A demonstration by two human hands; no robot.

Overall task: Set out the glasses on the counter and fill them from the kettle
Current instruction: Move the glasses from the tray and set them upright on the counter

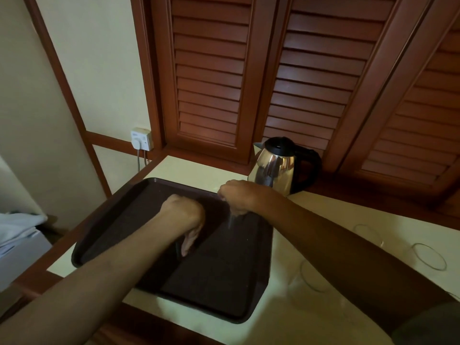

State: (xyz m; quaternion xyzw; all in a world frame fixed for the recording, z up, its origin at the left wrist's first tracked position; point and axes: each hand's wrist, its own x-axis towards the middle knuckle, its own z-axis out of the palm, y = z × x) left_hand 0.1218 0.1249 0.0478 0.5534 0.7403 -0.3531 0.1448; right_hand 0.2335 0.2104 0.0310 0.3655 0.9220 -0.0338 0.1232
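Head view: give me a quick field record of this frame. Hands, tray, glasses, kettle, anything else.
left hand: over the tray, fingers pointing down onto it; any grip unclear
right hand: over the tray's far right part, gripping a clear glass from above
tray: dark brown, flat on the counter
glasses on counter: three rims show right of the tray, nearest, middle, far
kettle: steel, black lid and handle, upright beyond the tray, untouched
wall socket: left wall, plug in
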